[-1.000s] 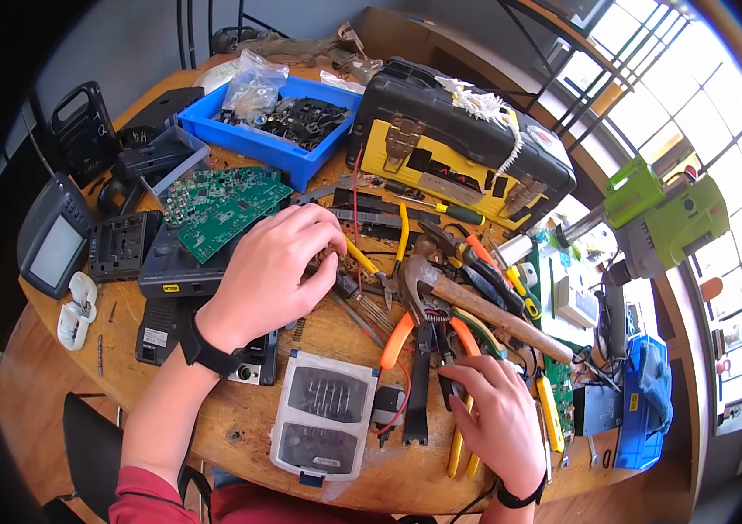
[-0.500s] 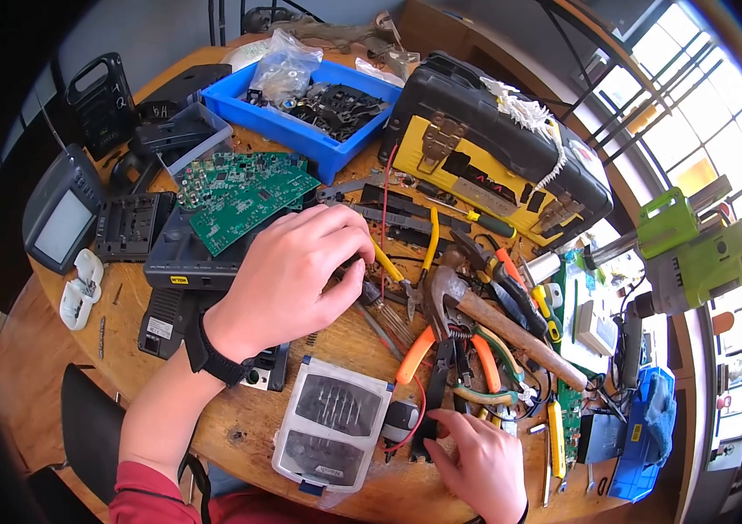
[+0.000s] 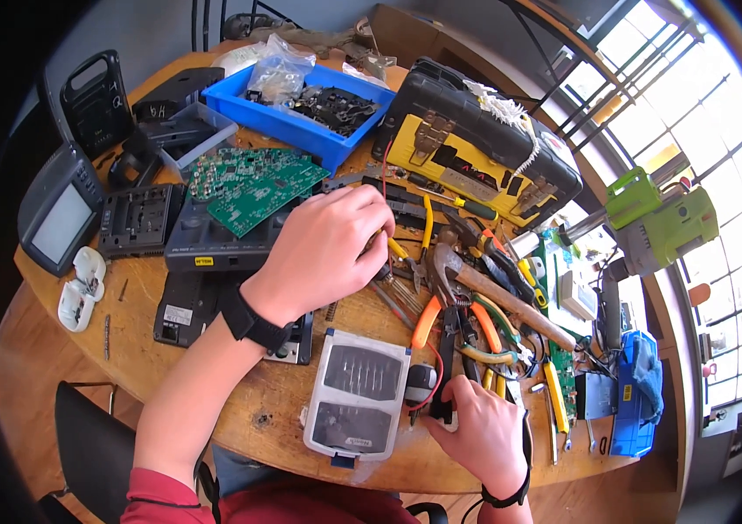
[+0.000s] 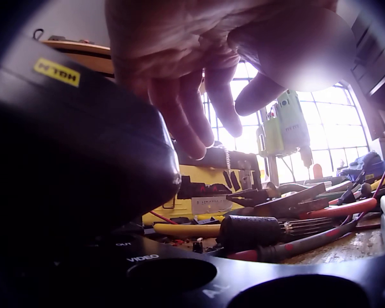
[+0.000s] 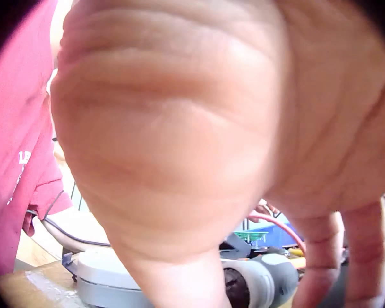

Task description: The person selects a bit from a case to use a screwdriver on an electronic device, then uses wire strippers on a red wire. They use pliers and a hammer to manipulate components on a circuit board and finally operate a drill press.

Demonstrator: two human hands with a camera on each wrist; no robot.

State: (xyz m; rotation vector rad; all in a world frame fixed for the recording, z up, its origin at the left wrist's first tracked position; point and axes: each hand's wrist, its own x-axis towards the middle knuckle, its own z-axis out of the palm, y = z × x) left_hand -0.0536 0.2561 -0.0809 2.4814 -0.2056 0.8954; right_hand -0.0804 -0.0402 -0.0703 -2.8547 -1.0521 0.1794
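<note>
Near the middle of the table, my left hand [image 3: 331,240] hovers with loosely bent fingers; in the left wrist view its fingers [image 4: 186,109] hang apart around nothing. Below its fingertips lie a soldering iron [image 4: 250,231] and a yellow handle [image 4: 186,230]. My right hand [image 3: 480,428] is low by the front edge. Its thumb and index finger close on the lower end of a flat black bar [image 3: 449,349], with fingertips partly hidden. Left of that bar stand a small grey-and-black rounded part [image 3: 421,382] and a clear-lidded bit case [image 3: 358,393].
A hammer [image 3: 510,306] and orange-handled pliers [image 3: 426,323] crowd the centre. Behind are a yellow-black toolbox [image 3: 476,131] and a blue bin [image 3: 336,157]. Green circuit boards [image 3: 257,188] top black devices at left. A green drill [image 3: 668,223] stands at right.
My right hand has left the plier handles and shifted left to the lower end of the black bar. My left hand has stayed hovering over the middle; the head view has swung slightly.
</note>
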